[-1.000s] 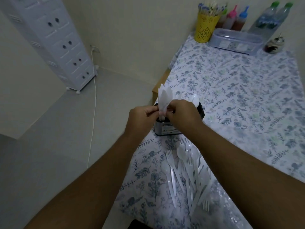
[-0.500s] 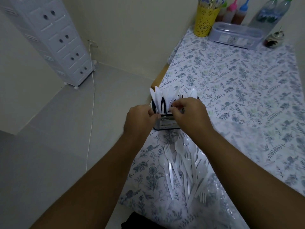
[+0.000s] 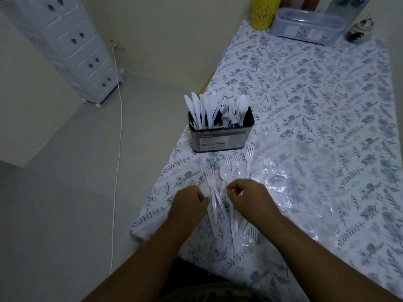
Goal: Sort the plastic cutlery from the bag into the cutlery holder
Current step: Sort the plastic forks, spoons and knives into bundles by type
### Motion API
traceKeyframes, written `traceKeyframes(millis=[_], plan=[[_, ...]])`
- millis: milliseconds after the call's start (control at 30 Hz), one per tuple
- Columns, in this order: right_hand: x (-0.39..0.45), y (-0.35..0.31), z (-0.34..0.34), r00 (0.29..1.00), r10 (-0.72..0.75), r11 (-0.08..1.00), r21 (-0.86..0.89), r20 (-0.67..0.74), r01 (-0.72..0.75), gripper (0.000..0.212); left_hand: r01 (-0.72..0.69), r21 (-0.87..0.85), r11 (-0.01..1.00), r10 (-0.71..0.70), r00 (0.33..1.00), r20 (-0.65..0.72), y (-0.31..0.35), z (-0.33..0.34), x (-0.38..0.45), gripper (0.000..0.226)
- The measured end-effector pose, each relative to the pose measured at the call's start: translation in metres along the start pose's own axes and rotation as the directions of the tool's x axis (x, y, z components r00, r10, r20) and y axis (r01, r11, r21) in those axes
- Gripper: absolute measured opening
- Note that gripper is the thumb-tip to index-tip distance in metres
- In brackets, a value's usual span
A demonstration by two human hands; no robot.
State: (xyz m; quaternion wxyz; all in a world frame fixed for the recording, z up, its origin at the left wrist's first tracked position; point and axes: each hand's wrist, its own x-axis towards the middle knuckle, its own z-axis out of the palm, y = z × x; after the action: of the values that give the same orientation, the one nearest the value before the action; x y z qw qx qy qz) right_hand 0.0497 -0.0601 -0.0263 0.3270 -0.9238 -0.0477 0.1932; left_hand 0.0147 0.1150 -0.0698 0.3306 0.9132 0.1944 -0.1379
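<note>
A dark cutlery holder [image 3: 220,139] stands near the table's left edge. White plastic knives [image 3: 201,110] fill its left part, forks [image 3: 227,113] the middle, spoons [image 3: 242,106] the right. In front of it a loose pile of white forks and spoons [image 3: 227,174] lies on the floral tablecloth, partly on a clear plastic bag [image 3: 290,182]. My left hand [image 3: 189,203] is at the pile's left side, fingers curled on a white piece. My right hand [image 3: 250,198] is over the pile's middle, fingertips pinching another piece. Which pieces they hold is hidden.
At the table's far end stand a yellow perforated cup [image 3: 265,12], a clear lidded box [image 3: 305,27] and a small dark jar [image 3: 358,31]. The table's left edge drops to the floor, where a white drawer tower [image 3: 72,44] and a white cable [image 3: 118,138] are.
Both hands let go of the knives in the holder and drew back to the loose pile near me. The knives now stand in the holder's left part.
</note>
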Motion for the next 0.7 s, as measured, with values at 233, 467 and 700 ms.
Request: traceKeyframes(millis=[233, 467, 700], plan=[[-0.025, 0.033, 0.024, 0.965, 0.078, 0.997, -0.030, 0.252, -0.073, 0.044, 0.040, -0.011, 0.999, -0.040, 0.998, -0.057, 0.015, 0.032, -0.006, 0.036], [-0.027, 0.042, 0.014, 0.962, 0.101, 0.994, 0.025, 0.253, -0.110, 0.035, 0.047, 0.057, 0.997, -0.044, 0.998, -0.050, 0.028, 0.035, 0.006, 0.030], [-0.028, 0.045, 0.013, 0.959, 0.138, 0.981, 0.100, 0.249, -0.167, 0.028, 0.037, 0.038, 0.999, -0.034, 0.996, -0.087, 0.034, 0.041, 0.010, 0.032]])
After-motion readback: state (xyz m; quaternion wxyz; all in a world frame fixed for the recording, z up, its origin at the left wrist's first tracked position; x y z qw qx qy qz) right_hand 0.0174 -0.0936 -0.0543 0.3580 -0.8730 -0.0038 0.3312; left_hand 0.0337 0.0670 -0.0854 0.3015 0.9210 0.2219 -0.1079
